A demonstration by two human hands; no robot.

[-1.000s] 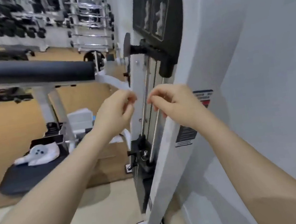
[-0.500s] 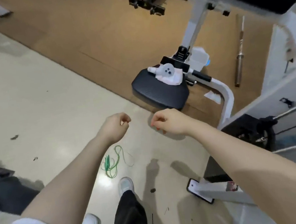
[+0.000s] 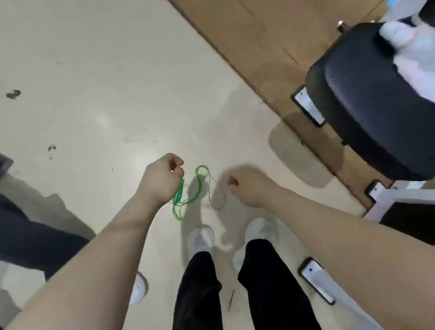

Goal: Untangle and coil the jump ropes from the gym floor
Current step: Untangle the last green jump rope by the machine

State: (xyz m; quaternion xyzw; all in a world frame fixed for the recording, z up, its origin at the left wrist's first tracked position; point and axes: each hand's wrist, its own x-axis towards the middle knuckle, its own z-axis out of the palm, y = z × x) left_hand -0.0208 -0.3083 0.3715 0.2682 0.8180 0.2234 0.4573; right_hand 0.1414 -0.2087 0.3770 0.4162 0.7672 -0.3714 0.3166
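The pale floor (image 3: 82, 58) fills most of the view, meeting a brown mat along a diagonal edge at the right. On that side a black seat pad (image 3: 384, 117) carries a white plush toy (image 3: 422, 72). Both arms reach out over the floor, fists loosely curled and apparently holding nothing. The green rope (image 3: 197, 190) lies tangled on the pale floor ahead of the shoes, showing between the two hands, its loose run slanting from lower left to upper right. The left hand (image 3: 163, 180) overlaps its handle end and looks nearer; the right hand (image 3: 250, 185) sits beside the thin loop.
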